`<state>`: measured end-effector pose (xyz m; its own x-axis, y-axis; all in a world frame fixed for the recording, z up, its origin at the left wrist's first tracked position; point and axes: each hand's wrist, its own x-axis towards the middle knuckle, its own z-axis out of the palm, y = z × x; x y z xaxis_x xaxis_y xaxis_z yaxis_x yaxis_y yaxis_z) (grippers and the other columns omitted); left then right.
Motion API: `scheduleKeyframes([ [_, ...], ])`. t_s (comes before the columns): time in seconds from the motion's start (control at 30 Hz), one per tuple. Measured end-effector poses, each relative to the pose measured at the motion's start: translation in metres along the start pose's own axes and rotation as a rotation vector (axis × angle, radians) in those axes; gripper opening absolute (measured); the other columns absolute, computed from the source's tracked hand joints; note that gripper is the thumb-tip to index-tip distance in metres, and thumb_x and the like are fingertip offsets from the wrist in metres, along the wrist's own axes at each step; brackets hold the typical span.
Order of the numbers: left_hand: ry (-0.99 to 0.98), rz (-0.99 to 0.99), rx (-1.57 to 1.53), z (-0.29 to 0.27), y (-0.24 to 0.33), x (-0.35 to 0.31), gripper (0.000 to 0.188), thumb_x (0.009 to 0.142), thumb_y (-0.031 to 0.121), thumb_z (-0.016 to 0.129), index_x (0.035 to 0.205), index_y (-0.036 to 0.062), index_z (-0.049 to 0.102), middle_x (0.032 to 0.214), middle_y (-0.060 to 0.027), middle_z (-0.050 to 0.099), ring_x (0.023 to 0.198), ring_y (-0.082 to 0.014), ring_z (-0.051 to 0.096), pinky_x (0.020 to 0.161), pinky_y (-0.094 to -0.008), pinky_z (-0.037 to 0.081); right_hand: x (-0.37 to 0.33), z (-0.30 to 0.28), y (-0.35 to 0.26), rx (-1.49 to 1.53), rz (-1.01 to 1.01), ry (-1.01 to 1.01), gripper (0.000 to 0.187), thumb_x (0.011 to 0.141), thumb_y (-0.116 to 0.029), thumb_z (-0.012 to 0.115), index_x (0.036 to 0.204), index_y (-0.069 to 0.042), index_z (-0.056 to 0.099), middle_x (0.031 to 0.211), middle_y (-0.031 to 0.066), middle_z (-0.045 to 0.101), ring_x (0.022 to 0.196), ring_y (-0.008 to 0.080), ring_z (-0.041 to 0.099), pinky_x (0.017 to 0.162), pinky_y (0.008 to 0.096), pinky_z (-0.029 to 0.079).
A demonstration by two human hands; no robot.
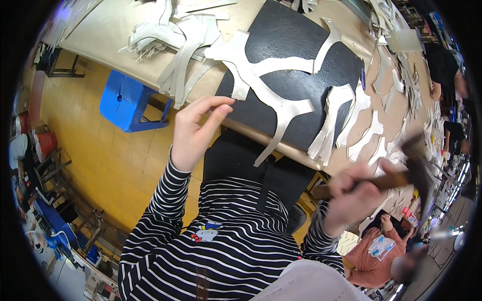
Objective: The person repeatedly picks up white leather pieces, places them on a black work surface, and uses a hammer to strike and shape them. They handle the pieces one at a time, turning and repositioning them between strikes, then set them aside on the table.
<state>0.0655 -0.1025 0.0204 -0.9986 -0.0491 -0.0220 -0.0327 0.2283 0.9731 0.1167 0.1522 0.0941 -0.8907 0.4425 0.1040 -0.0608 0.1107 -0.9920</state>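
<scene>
My right hand (354, 193), smeared by motion, grips the wooden handle of a hammer (394, 180) raised off the table's right front. My left hand (196, 130) is at the near left edge of a black slab (281, 32). Its thumb and forefinger are pinched at the lower end of a cream, leather-like cut piece (240, 93). This piece belongs to a branched, joined group lying across the slab, with another branched arm (283, 113) reaching over the front edge. A curved strip (329, 42) lies farther right on the slab.
Loose cream pieces (188, 40) are heaped at the back left, and a stack (331, 118) sits on the slab's right. Several more pieces (369, 133) cover the table's right side. A blue stool (125, 100) stands on the left floor. A person in a pink top (376, 251) is at lower right.
</scene>
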Motion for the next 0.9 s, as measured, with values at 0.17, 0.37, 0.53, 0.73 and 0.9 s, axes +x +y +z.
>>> scheduleKeyframes([
  [0.17,0.067,-0.111,-0.081,-0.011,-0.004,-0.005,0.017,0.093,0.008,0.061,0.102,-0.0041,0.068,0.088,-0.0084,0.069,0.084,-0.0127,0.063,0.079,-0.0251,0.048,0.013,0.045,0.049,-0.941,0.279,-0.585,0.031,0.101,-0.017,0.045,0.128,-0.003,0.046,0.096,0.0249,0.067,0.081,0.0465,0.063,0.07,0.0518,0.048],
  [0.37,0.106,-0.179,-0.108,-0.025,-0.018,-0.014,0.018,0.094,0.01,0.06,0.102,-0.0041,0.068,0.087,-0.0075,0.069,0.084,-0.012,0.063,0.08,-0.0244,0.047,0.0,0.017,-0.006,-0.19,0.109,-0.137,0.034,0.104,-0.018,0.039,0.132,0.001,0.046,0.08,0.0086,0.058,0.063,0.013,0.056,0.054,0.0281,0.044],
  [0.53,0.137,-0.164,-0.132,-0.026,-0.019,-0.01,0.018,0.095,0.01,0.06,0.102,-0.004,0.068,0.088,-0.0073,0.07,0.085,-0.0114,0.063,0.08,-0.024,0.047,-0.011,0.043,0.053,-0.758,-0.193,-0.36,0.033,0.102,-0.018,0.043,0.13,0.0,0.044,0.085,0.0199,0.065,0.06,0.0289,0.061,0.052,0.0338,0.044],
  [0.73,0.121,-0.172,-0.133,-0.027,-0.012,-0.011,0.018,0.094,0.01,0.06,0.103,-0.004,0.068,0.088,-0.0072,0.07,0.084,-0.0112,0.063,0.08,-0.0237,0.047,-0.018,0.019,0.02,-0.519,-0.009,-0.237,0.039,0.1,-0.018,0.048,0.133,0.002,0.043,0.078,0.0146,0.061,0.061,0.0221,0.055,0.054,0.0305,0.043],
  [0.9,0.096,-0.149,-0.145,-0.01,-0.007,0.001,0.018,0.094,0.01,0.061,0.104,-0.0033,0.068,0.089,-0.0074,0.069,0.084,-0.0114,0.063,0.079,-0.024,0.047,-0.024,0.034,0.038,-0.551,-0.284,-0.241,0.037,0.102,-0.027,0.044,0.129,-0.001,0.043,0.08,0.0092,0.06,0.06,0.0157,0.053,0.05,0.0242,0.037],
])
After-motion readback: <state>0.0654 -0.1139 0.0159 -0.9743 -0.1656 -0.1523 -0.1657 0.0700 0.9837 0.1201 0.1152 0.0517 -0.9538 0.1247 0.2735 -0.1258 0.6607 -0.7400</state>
